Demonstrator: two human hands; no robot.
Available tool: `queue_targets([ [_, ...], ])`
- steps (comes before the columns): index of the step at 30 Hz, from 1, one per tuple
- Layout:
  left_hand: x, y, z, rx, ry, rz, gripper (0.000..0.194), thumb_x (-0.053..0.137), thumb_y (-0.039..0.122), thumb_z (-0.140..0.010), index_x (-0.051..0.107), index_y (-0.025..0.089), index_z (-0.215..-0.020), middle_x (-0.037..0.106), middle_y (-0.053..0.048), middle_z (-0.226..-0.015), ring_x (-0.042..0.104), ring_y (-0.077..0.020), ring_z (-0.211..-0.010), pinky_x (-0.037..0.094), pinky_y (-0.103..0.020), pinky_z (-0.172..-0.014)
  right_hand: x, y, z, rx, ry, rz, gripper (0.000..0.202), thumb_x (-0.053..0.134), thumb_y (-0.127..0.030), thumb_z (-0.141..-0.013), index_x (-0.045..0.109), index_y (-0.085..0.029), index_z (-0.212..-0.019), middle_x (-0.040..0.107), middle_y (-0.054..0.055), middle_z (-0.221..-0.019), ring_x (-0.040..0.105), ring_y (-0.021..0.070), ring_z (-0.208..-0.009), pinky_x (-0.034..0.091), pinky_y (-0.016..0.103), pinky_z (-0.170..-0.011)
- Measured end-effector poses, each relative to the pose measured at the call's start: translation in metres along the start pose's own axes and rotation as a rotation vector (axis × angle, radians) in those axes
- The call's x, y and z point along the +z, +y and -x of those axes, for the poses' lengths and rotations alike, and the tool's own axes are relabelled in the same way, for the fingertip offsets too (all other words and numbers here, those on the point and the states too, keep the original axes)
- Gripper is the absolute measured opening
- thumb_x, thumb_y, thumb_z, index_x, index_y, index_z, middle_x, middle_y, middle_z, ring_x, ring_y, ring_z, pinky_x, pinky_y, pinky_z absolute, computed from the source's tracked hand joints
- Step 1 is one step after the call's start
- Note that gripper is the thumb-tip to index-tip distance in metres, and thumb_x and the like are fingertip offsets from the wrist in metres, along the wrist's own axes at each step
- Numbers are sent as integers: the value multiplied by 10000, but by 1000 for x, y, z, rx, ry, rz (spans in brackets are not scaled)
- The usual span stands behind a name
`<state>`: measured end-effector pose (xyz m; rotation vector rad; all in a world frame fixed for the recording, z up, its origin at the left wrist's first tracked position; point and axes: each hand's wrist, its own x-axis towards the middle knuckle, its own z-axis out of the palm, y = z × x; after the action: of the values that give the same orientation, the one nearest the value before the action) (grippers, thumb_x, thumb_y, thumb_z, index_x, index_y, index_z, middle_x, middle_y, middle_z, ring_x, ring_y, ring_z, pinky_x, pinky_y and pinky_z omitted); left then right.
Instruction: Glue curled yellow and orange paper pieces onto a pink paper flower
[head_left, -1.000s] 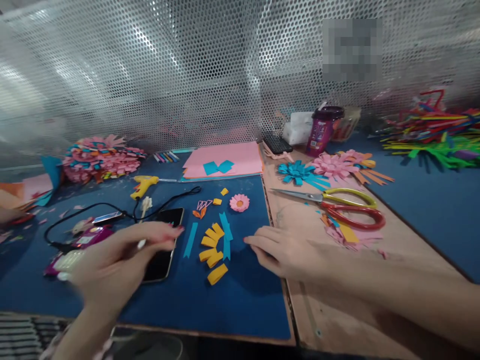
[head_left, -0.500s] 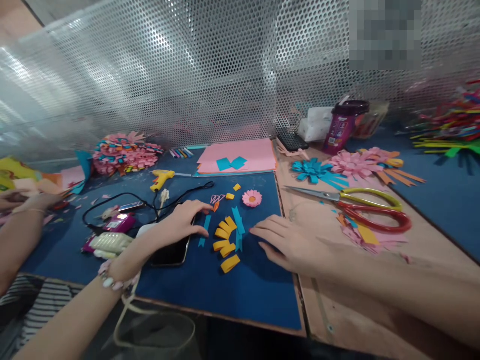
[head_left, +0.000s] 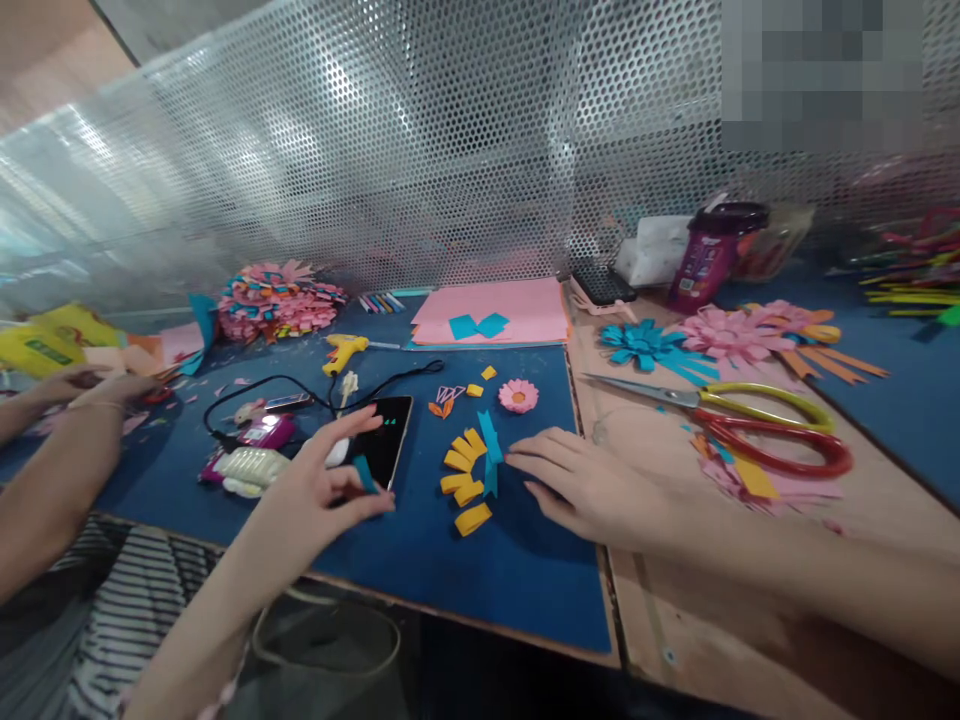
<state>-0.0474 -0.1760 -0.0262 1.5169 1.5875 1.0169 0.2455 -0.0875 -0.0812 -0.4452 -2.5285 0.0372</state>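
My left hand is raised in front of the phone, with a blue paper strip between its fingers. Palm down, my right hand rests at the board's right edge, fingers apart, holding nothing. Its fingertips are close to the blue ribbon pieces. Several yellow paper loops lie in a curve left of those pieces. Behind them sit a pink paper flower with a yellow centre and small pink and orange paper shapes.
Large scissors lie at the right among paper flowers. A yellow glue gun, cables and purple items are at the left. Pink sheets lie by the perforated screen. Another person's hands work at the far left.
My left hand has drawn back toward me and lifted the left blue strip from the board. My right hand stays in place. The view has shifted slightly left.
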Motion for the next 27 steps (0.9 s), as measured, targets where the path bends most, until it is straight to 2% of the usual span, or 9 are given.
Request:
queue_targets([
  [3, 14, -2, 34, -66, 77, 146, 850, 799, 239, -627, 355, 357, -1342, 336, -95, -1453, 638, -108, -676, 591, -332, -670, 6, 1, -6, -19, -18, 31, 364, 451, -172, -892, 544, -121, -1240, 588, 113, -1241, 516, 234, -1105, 479, 421, -911],
  [5, 26, -6, 43, -126, 44, 231, 842, 794, 221, -637, 348, 342, -1342, 396, -101, -1408, 643, -118, -676, 592, -339, -668, 10, 2, -10, -18, -48, 50, 358, 450, -197, -902, 556, -129, -1237, 582, 89, -1267, 493, 245, -1140, 456, 436, -938],
  [8, 41, -13, 39, -170, 18, 335, 861, 793, 213, -639, 325, 291, -1357, 533, -95, -1256, 630, -115, -663, 583, -357, -718, 12, 4, -11, -3, -94, 61, 322, 443, -234, -917, 603, -149, -1184, 620, 71, -1217, 502, 253, -1129, 450, 442, -925],
  [11, 48, -18, 30, -176, -9, 359, 882, 795, 226, -637, 309, 245, -1373, 621, -66, -1082, 625, -124, -683, 564, -352, -757, 8, 5, -7, -18, -101, 85, 316, 445, -243, -919, 614, -150, -1169, 638, 82, -1186, 527, 254, -1095, 456, 436, -900],
  [17, 49, -23, 28, -176, -31, 314, 826, 774, 255, -660, 350, 199, -1367, 652, -36, -900, 615, -141, -706, 540, -332, -749, -7, -10, 12, -6, -94, 137, 302, 463, -218, -906, 628, -132, -1144, 654, 103, -1149, 584, 234, -1051, 496, 400, -859],
  [19, 51, -23, 30, -170, -33, 275, 787, 754, 271, -683, 364, 198, -1363, 651, -38, -914, 608, -140, -720, 540, -331, -744, -14, -18, 15, 3, -123, 161, 297, 484, -201, -888, 631, -128, -1135, 659, 112, -1131, 599, 230, -1028, 507, 390, -849],
  [22, 59, -19, 32, -148, -33, 211, 727, 726, 277, -714, 379, 244, -1351, 610, -57, -1120, 592, -110, -693, 548, -318, -718, -26, -18, 13, -52, -230, 185, 356, 494, -126, -847, 597, -108, -1187, 634, 128, -1180, 589, 233, -1068, 501, 393, -882],
  [24, 68, -14, 32, -118, -27, 183, 688, 717, 271, -728, 393, 283, -1334, 536, -59, -1261, 593, -97, -688, 551, -306, -701, -31, -7, 9, -127, -311, 156, 408, 460, -73, -827, 578, -98, -1217, 577, 125, -1274, 533, 239, -1172, 462, 413, -961],
  [27, 86, -2, 31, -21, -91, 110, 616, 705, 255, -748, 435, 299, -1300, 500, -54, -1302, 615, -112, -731, 551, -295, -710, -33, 16, 7, -204, -416, 71, 461, 432, -62, -810, 557, -114, -1251, 518, 88, -1349, 444, 226, -1273, 400, 414, -1044],
])
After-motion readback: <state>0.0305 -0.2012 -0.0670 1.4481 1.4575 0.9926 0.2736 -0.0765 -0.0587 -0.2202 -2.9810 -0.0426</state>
